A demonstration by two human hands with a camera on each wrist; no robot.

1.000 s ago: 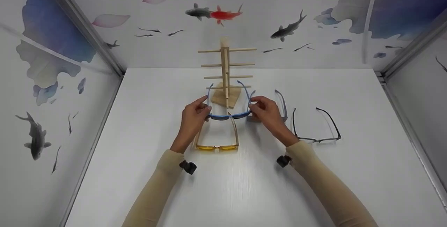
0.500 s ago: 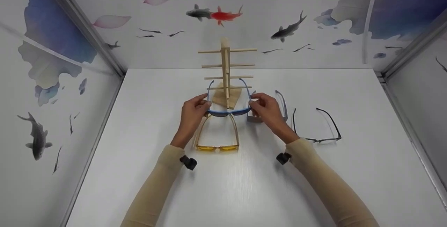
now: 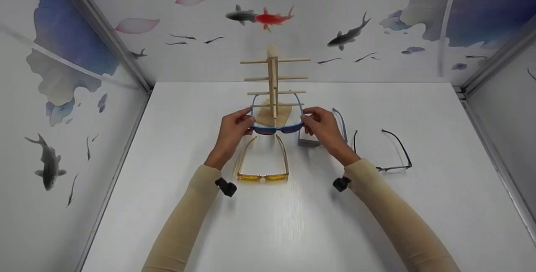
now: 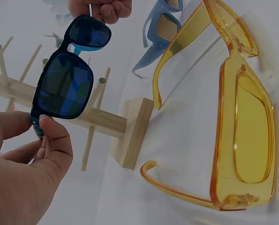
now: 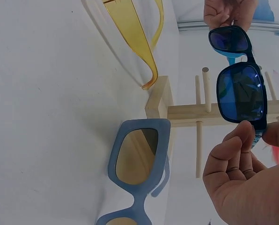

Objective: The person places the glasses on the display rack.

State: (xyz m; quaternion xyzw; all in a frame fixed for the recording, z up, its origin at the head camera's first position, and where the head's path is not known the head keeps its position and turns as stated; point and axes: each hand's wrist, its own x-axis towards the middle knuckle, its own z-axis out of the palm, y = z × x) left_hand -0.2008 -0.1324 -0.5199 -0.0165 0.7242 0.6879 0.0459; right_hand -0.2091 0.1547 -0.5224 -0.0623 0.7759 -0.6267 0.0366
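Note:
Both hands hold a pair of blue sunglasses (image 3: 265,130) with dark lenses, one at each hinge end. My left hand (image 3: 235,132) pinches the left end between thumb and fingers, and my right hand (image 3: 322,127) pinches the right end the same way. The temples are unfolded and point away from me, one on either side of the post of a wooden display rack (image 3: 272,75). In the left wrist view the dark lenses (image 4: 65,86) hang above the table, before the rack's pegs. The temples overlap the rack's lowest pegs in the head view.
Yellow glasses (image 3: 263,177) lie unfolded on the white table (image 3: 268,230) in front of the rack. Grey-blue glasses (image 5: 139,154) lie to the right, partly behind the right hand. Black-framed glasses (image 3: 395,167) are farther right. A printed wall (image 3: 201,62) stands behind the rack.
Both hands have moved the blue sunglasses slightly forward and up, toward the rack's post. The yellow, grey-blue and black glasses have stayed on the table.

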